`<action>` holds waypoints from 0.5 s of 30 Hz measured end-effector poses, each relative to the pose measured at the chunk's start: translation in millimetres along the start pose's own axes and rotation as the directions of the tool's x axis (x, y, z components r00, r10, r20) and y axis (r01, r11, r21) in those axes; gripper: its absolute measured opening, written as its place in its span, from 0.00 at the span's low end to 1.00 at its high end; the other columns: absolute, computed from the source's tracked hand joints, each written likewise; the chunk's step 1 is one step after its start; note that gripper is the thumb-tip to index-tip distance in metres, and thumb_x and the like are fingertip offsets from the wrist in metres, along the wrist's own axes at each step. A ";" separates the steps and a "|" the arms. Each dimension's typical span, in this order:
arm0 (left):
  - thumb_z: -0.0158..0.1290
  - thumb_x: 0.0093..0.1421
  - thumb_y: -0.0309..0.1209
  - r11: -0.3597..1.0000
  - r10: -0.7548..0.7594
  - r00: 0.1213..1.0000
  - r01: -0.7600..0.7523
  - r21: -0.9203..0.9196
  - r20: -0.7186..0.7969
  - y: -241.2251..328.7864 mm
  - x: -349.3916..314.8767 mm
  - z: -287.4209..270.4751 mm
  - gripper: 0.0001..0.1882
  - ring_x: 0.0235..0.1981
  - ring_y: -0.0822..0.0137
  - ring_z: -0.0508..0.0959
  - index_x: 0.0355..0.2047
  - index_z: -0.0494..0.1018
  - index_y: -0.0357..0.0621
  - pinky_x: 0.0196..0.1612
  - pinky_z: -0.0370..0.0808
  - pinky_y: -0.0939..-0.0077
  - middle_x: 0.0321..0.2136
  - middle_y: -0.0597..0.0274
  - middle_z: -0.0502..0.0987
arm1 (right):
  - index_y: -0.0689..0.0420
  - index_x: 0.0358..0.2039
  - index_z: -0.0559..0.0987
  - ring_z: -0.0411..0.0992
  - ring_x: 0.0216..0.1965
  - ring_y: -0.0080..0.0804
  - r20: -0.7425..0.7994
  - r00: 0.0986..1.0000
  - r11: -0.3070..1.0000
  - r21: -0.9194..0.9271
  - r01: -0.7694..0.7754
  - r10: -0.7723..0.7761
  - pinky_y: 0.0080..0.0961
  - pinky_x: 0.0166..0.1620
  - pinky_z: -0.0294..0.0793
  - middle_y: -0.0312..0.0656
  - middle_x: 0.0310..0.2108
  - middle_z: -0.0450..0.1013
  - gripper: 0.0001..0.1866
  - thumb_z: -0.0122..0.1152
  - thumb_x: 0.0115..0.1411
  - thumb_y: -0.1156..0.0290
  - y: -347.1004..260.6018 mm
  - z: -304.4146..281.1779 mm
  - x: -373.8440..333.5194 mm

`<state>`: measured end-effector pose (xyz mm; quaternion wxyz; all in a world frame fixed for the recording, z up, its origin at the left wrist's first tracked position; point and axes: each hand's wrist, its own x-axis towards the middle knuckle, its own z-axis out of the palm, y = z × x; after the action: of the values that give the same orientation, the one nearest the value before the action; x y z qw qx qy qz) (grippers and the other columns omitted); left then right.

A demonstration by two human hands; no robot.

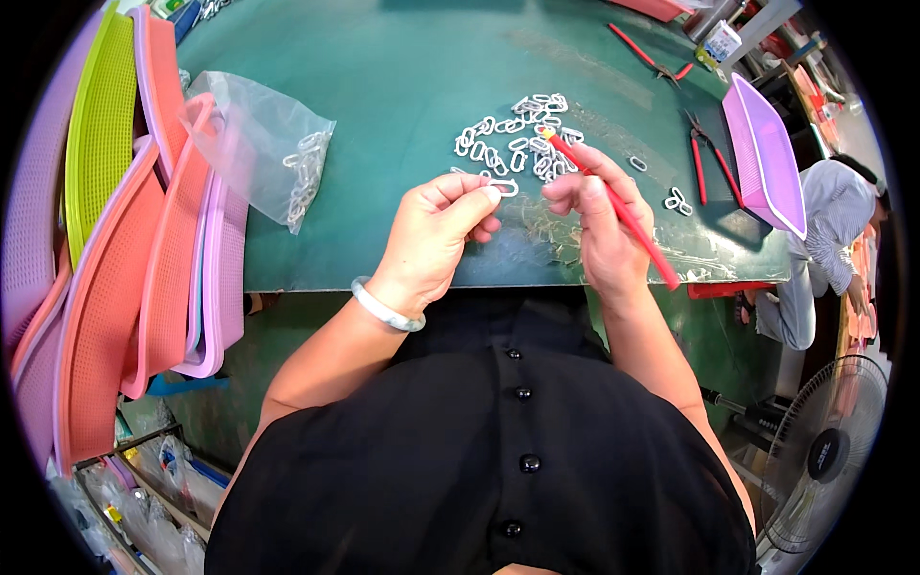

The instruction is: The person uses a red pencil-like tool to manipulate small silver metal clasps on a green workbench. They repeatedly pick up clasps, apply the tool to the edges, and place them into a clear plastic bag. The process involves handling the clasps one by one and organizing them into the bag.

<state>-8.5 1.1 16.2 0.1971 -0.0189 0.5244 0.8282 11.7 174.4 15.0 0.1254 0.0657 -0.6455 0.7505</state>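
Two hands near table edge [383, 278]: left hand [436, 235] pinches link [503, 186], right hand [599, 216] grips pliers [613, 206].

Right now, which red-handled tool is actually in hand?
The red-handled tool gripped in the right hand, its tip by the pile of white links. The other two red-handled pliers lie untouched on the green table.

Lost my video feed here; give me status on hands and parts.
Left hand pinching small white oval link. Right hand gripping red-handled tool. Loose white links pile just beyond; nothing blocking.
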 end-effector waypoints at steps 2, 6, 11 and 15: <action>0.49 0.55 0.27 1.000 -0.006 1.000 0.006 0.022 -0.004 -1.9 -3.0 -5.3 0.05 0.22 0.77 0.71 0.30 0.72 0.38 0.26 0.68 0.84 0.22 0.66 0.73 | 0.65 0.45 0.69 0.68 0.30 0.23 0.003 0.999 0.996 0.084 -0.037 0.037 0.19 0.36 0.68 0.43 0.29 0.73 0.17 0.48 0.59 0.67 6.0 -7.8 -3.3; 0.51 0.53 0.28 0.999 -0.012 1.000 0.013 0.031 -0.022 -5.7 -6.1 -12.3 0.06 0.22 0.77 0.70 0.29 0.72 0.38 0.26 0.67 0.84 0.23 0.66 0.72 | 0.65 0.42 0.70 0.69 0.29 0.25 0.046 0.983 0.945 0.272 -0.181 0.175 0.20 0.35 0.68 0.43 0.30 0.72 0.16 0.51 0.57 0.68 11.6 -14.7 -7.8; 0.47 0.56 0.26 0.998 -0.003 1.000 0.004 0.070 -0.015 -6.0 -6.0 -12.0 0.05 0.21 0.77 0.71 0.29 0.71 0.38 0.26 0.68 0.84 0.22 0.66 0.72 | 0.64 0.38 0.71 0.70 0.31 0.25 0.067 0.958 0.906 0.315 -0.285 0.278 0.20 0.35 0.69 0.41 0.30 0.71 0.13 0.57 0.52 0.75 12.7 -13.8 -13.5; 0.47 0.56 0.27 0.995 -0.017 1.000 0.020 0.095 -0.026 -5.8 -5.7 -11.2 0.05 0.21 0.77 0.70 0.29 0.71 0.38 0.26 0.68 0.85 0.21 0.66 0.72 | 0.63 0.35 0.71 0.71 0.31 0.24 0.097 0.948 0.892 0.323 -0.317 0.302 0.19 0.35 0.70 0.39 0.31 0.71 0.12 0.59 0.49 0.77 14.6 -14.8 -14.5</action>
<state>-3.2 -8.2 7.5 0.1989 -0.0246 0.5653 0.8002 22.6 185.4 -5.0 -0.0228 -0.0009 -0.5133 0.8579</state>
